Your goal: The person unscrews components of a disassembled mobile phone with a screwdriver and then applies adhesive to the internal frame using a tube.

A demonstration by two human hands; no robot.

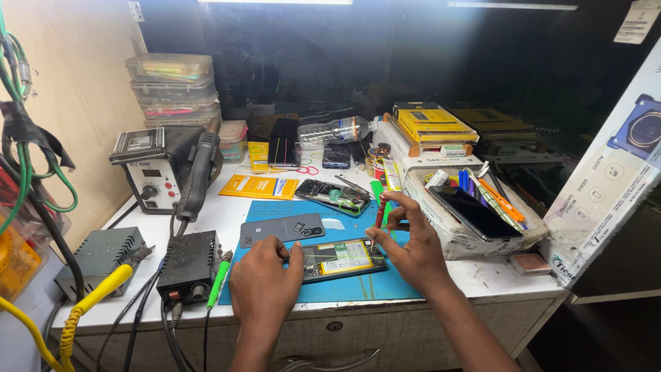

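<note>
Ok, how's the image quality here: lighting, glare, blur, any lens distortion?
Head view: bright overhead light washes out the top edge and hazes the dark backdrop; the blue mat and opened phone are evenly lit and sharp; both hands, left hand and right hand, show little blur; wide-angle bending at the edges.

The mat (pixel 358 286) is blue on a white surface (pixel 496 275), and the opened phone (pixel 342 260) on it shows a yellow and green inside. The screwdriver (pixel 380 211) is red, the loose back cover (pixel 282 229) dark grey. A yellow packet (pixel 259 187) lies behind, and the small box (pixel 189 267) is black.
</note>
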